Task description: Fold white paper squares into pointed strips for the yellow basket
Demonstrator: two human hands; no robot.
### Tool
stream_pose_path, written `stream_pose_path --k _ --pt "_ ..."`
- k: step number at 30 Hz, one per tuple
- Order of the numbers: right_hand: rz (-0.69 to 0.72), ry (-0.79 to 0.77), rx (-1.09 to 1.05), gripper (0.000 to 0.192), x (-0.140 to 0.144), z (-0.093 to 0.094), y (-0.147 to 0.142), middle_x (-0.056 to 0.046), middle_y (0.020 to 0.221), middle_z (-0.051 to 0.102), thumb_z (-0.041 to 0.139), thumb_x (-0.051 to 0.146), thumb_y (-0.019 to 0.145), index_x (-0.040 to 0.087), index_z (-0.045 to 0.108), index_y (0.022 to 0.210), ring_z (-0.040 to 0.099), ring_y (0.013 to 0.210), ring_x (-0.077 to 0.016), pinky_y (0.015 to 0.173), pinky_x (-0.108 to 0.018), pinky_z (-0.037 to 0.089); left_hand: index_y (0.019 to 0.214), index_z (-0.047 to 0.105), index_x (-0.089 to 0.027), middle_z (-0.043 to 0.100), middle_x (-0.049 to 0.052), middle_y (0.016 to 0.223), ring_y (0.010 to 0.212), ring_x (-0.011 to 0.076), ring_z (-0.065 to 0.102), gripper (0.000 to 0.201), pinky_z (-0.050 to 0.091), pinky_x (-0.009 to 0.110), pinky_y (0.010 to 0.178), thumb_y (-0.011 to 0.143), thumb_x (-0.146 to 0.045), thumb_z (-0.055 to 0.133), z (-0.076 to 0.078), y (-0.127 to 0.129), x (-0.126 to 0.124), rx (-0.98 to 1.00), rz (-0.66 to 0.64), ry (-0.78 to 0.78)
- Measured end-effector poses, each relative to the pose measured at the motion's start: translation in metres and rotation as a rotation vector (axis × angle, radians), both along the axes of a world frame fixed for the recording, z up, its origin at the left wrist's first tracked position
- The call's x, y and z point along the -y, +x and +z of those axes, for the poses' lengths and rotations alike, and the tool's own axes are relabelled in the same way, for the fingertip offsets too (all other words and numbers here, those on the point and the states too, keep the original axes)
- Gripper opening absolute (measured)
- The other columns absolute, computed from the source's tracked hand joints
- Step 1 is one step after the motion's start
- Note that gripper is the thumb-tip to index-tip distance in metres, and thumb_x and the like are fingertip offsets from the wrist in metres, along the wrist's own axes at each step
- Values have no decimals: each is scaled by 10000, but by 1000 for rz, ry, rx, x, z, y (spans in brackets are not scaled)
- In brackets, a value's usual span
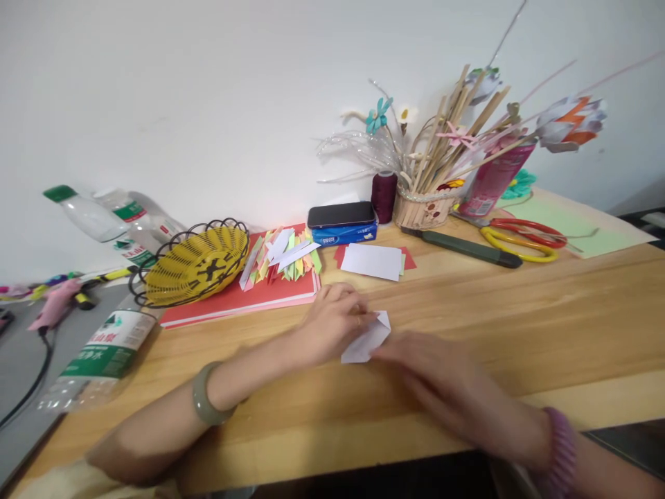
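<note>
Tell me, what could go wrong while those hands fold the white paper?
The right hand looks blurred, so a fast press might crease the white paper crookedly. The left hand pins only one end, so the paper could slip on the wooden table. The plastic bottle lies by the left elbow and might roll off if bumped.

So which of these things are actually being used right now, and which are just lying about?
In use: white folded paper, pressed down by the left hand and right hand; likely also the folded paper pieces and paper sheets.

Lying about: yellow basket, scissors, phone, thread spool, plastic bottles.
</note>
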State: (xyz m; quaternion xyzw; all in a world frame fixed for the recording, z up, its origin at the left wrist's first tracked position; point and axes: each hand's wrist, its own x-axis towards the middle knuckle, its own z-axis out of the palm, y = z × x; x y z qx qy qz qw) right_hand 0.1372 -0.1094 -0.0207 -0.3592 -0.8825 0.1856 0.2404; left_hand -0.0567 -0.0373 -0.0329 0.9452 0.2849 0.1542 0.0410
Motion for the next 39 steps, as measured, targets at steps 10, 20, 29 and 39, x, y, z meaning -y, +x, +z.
stream_pose_path --k 10,20,29,39 --pt "10 371 308 271 -35 -7 13 -94 994 649 407 77 860 135 606 1034 587 916 -204 801 -371 493 811 667 -182 660 5 782 858 165 508 98 385 297 810 841 -246 599 7 -15 7 188 51 -89" --pt "10 523 458 284 -30 -10 10 -99 860 618 403 69 854 84 555 1094 560 778 -207 700 -355 486 799 618 -147 628 19 703 800 178 533 178 390 301 717 899 -185 475 2 -31 34 76 -2 286" --pt "41 461 364 269 -31 -11 12 -97 931 604 376 92 883 125 585 1049 544 862 -206 757 -356 474 772 603 -150 658 27 824 861 187 535 140 410 297 757 872 -132 508 -7 -34 33 97 15 300" --pt "-39 175 187 225 -41 -15 13 -67 864 609 416 247 911 182 631 895 563 778 -175 682 -317 465 737 642 -185 684 -16 853 894 180 543 63 421 337 874 748 -208 700 -4 -32 32 294 179 -105"
